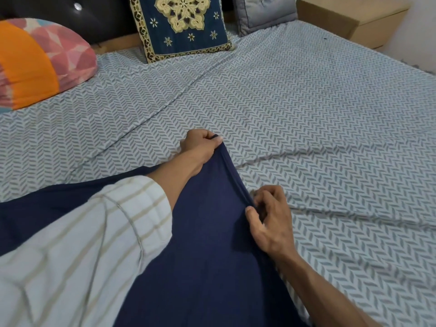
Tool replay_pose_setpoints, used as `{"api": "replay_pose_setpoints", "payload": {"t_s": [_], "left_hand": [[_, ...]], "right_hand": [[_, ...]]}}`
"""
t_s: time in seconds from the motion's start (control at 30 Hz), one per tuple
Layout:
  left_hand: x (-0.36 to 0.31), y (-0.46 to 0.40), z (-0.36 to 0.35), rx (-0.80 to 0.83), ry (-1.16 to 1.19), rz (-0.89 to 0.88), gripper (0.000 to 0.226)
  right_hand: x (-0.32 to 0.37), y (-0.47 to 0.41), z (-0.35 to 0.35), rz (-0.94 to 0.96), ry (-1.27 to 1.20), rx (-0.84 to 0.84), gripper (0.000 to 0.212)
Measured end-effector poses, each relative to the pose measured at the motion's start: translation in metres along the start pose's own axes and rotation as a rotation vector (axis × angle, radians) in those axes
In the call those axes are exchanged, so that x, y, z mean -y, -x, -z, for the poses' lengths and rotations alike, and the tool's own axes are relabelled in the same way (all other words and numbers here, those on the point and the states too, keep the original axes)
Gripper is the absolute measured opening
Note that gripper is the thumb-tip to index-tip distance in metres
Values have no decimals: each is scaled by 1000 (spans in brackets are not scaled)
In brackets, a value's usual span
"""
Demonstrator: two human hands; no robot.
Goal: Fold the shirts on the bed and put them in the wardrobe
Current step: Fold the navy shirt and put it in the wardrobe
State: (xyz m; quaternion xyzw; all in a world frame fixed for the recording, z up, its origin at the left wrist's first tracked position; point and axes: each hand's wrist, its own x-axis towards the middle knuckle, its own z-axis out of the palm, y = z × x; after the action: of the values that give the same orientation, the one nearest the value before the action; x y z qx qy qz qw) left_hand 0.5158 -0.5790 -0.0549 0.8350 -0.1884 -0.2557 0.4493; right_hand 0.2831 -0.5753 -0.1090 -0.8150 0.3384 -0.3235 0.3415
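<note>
A bed (306, 109) in a grey herringbone sheet carries pillows (181, 24) against a dark headboard (106, 17). A plain navy shirt (207, 244) lies on its near side, running from the viewer toward the pillows. The left hand (200, 147) pinches its far corner; the right hand (269, 218) pinches its right edge.

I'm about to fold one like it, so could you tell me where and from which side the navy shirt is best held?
Along its right-hand edge, coming from the right over the bedsheet. The navy shirt lies flat with that hem drawn into a straight ridge, free to pinch. The left hand pinches its far corner and the right hand pinches nearer along it, which probably keeps the edge taut for folding.
</note>
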Motion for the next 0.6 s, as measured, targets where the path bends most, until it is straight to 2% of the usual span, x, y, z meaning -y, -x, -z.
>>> {"api": "replay_pose_setpoints", "payload": {"t_s": [0.17, 0.23, 0.33, 0.43, 0.5, 0.6], "left_hand": [[9, -3, -15, -123, -338, -90, 20], [6, 2, -18, -133, -434, -155, 28], [7, 18, -9, -98, -451, -204, 58], [17, 74, 19, -111, -590, -311, 63], [35, 132, 45, -30, -678, -333, 62], [66, 243, 94, 262, -688, -212, 69]], "right_hand": [[3, 0, 0, 1, 54, -7, 33], [1, 0, -1, 7, 62, 1, 32], [-4, -1, -4, 61, 73, -8, 21], [-7, -1, -6, 89, 105, -4, 25], [-5, -4, -6, 67, 130, 29, 27], [21, -1, 6, -8, 137, 108, 29]]}}
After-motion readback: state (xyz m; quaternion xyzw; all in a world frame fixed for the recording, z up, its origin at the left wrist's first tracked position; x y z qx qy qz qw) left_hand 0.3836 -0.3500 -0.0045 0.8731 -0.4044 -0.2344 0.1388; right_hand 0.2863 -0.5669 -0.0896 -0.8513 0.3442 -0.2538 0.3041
